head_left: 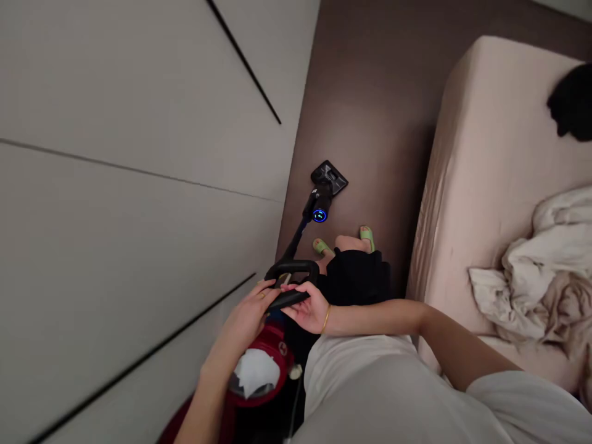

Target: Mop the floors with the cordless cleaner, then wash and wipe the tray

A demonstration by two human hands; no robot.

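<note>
A black floor cleaner (324, 197) with a glowing blue round display stands on the brown floor, its flat head (329, 176) turned away from me. Its handle (289, 298) reaches back to my body as a black loop. My left hand (250, 311) rests on the left side of this handle, fingers bent over it. From the right, my right hand (309, 307) wraps its fingers round the handle's lower bar. The fingertips of both hands come close together there.
Grey cabinet fronts (139, 216) fill the left side. A bed (490, 154) with crumpled bedding (550, 271) stands at the right. Below my hands is a red container (277, 351) with white material (256, 372) inside. My feet in green slippers (367, 237) are behind the cleaner.
</note>
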